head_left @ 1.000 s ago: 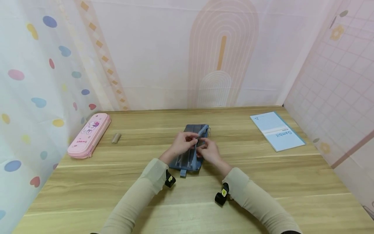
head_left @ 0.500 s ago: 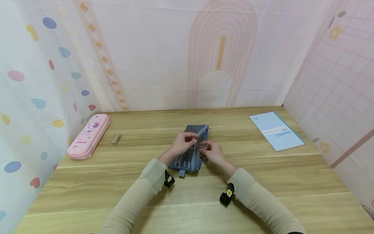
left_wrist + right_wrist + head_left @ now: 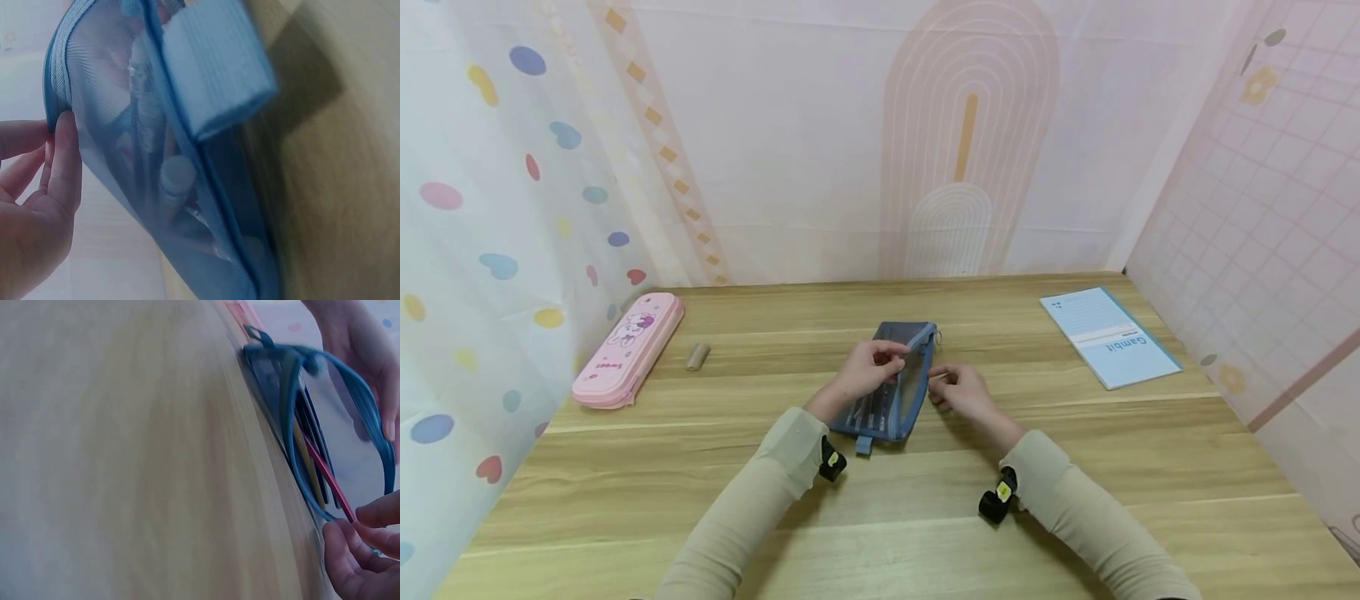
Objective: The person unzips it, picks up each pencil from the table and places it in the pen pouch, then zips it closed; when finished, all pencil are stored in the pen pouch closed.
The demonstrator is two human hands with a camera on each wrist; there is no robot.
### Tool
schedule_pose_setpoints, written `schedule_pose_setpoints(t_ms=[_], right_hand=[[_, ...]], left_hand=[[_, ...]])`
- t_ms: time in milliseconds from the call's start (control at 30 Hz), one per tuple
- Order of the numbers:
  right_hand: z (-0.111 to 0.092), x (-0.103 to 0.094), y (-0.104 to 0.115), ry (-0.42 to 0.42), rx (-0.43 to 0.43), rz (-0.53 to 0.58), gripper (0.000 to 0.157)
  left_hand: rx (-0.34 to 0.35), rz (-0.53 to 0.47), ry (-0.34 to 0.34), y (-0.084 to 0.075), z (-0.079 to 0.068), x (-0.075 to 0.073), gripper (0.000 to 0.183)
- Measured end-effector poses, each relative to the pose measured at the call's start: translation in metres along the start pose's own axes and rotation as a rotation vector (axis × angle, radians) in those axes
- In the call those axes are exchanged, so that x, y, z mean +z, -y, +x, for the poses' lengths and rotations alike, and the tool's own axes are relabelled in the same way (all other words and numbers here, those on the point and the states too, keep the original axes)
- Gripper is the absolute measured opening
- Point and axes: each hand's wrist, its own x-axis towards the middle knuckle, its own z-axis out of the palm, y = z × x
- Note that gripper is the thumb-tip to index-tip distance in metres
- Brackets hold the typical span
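Note:
A blue mesh pencil pouch [image 3: 877,408] lies unzipped on the table, its mouth spread. My left hand [image 3: 863,372] pinches the zip edge on the pouch's left side; the left wrist view shows thumb and fingertips on that zip [image 3: 59,75]. On the opposite side my right hand [image 3: 967,397] grips the rim with its fingertips. A red pencil [image 3: 326,470] and several darker pens show inside the pouch in the right wrist view; the red one's end reaches my right fingers, and whether they touch it I cannot tell. Through the mesh, a white-capped pen [image 3: 177,176] is visible.
A pink pencil case [image 3: 628,350] stands at the table's left, beside a small tan cylinder [image 3: 697,357]. At the back right lies a white and blue notebook [image 3: 1108,336]. Patterned cloth hangs behind and along both sides of the wooden table [image 3: 880,533].
My right hand has drawn away to the right, and the pouch's mouth has widened. My left hand keeps nearly the same place on the zip edge.

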Motion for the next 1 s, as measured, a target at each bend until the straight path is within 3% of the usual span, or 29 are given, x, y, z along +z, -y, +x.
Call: schedule_pose_setpoints(t_ms=[233, 333, 400, 633, 733, 900, 1000], right_hand=[[0.005, -0.026, -0.003, -0.078, -0.019, -0.174, 0.02], [0.007, -0.037, -0.005, -0.1, -0.021, -0.228, 0.019], [0.007, -0.043, -0.006, -0.104, -0.022, -0.254, 0.02], [0.012, -0.063, -0.009, -0.124, -0.118, -0.379, 0.022], [0.014, -0.073, -0.007, -0.084, -0.214, -0.428, 0.024], [0.014, -0.082, -0.006, 0.114, -0.404, -0.473, 0.033], [0.012, -0.084, -0.005, 0.204, -0.429, -0.49, 0.037]], left_hand=[[0.047, 0.099, 0.043, -0.015, -0.007, -0.001, 0.024], [0.063, 0.123, 0.065, -0.014, -0.007, -0.001, 0.024], [0.092, 0.142, 0.085, -0.004, -0.004, -0.001, 0.024], [0.169, 0.203, 0.22, -0.011, -0.009, -0.002, 0.023], [0.174, 0.195, 0.248, -0.015, -0.011, -0.003, 0.022], [0.187, 0.199, 0.258, -0.016, -0.013, -0.006, 0.021], [0.203, 0.203, 0.267, -0.013, -0.014, -0.008, 0.02]])
